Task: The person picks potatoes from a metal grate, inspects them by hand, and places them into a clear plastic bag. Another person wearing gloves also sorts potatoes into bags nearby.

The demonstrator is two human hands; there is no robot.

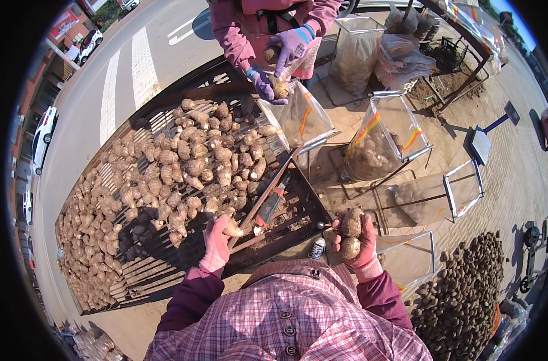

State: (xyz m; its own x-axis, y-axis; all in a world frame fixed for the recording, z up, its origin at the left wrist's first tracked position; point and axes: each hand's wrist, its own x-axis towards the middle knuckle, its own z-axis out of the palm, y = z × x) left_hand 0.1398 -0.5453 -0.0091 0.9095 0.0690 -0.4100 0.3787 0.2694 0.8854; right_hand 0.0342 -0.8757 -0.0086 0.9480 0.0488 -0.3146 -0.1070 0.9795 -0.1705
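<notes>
My left hand (216, 240), in a pink glove, grips a taro corm (232, 228) at the near edge of the slatted metal sorting table. To the right, beyond the table's corner, my right hand (356, 241), also gloved in pink, holds taro corms (351, 223), one above another. Many loose taro corms (196, 166) lie heaped on the slats. Inside the table's right-hand section rests a knife-like tool (269, 207) with red parts; its exact kind is unclear. Across from me a person in purple gloves (296, 45) holds taro corms over a plastic bag.
Clear plastic bags on metal frames stand to the right, one partly filled with corms (372, 151). Farther right is a platform scale (480, 145). A large pile of dark tubers (458, 289) lies on the paving at lower right. Metal frame bases stand close to the table.
</notes>
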